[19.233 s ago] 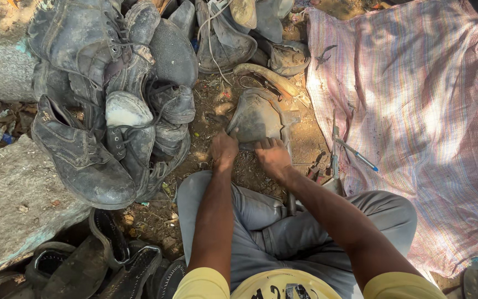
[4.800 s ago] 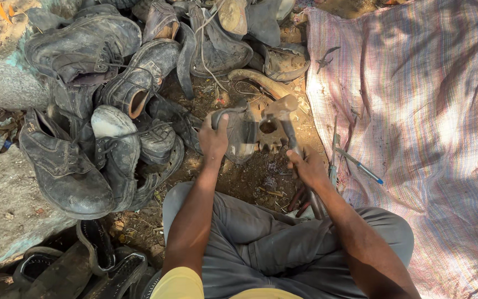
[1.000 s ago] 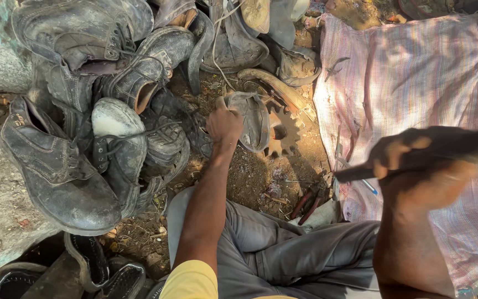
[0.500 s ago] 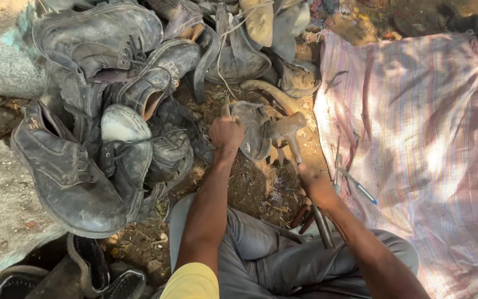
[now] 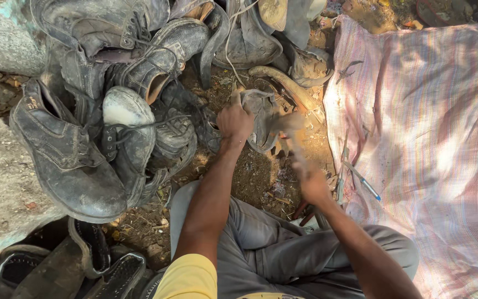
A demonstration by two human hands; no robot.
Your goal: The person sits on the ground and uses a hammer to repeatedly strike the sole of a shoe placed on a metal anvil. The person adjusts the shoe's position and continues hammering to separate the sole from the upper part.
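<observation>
Clearly the left hand is the steadying one: its grip is closed on the edge of a worn grey shoe piece, pinning it upright on the dirt ground just ahead of the person's knees, so the piece does not slide while the other hand works against it. The right hand sits low and to the right of that piece, its grip closed around a tool with a dark handle poking out below the fist; the tool's working end is blurred, so what kind of tool it is cannot be told, nor whether it touches the shoe piece.

A curved sole strip lies just behind the held piece. To the left, a heap of old dark shoes is stacked against a stone, close by the left arm. A striped cloth is spread on the right, with small metal tools at its near edge, beside the right hand.
</observation>
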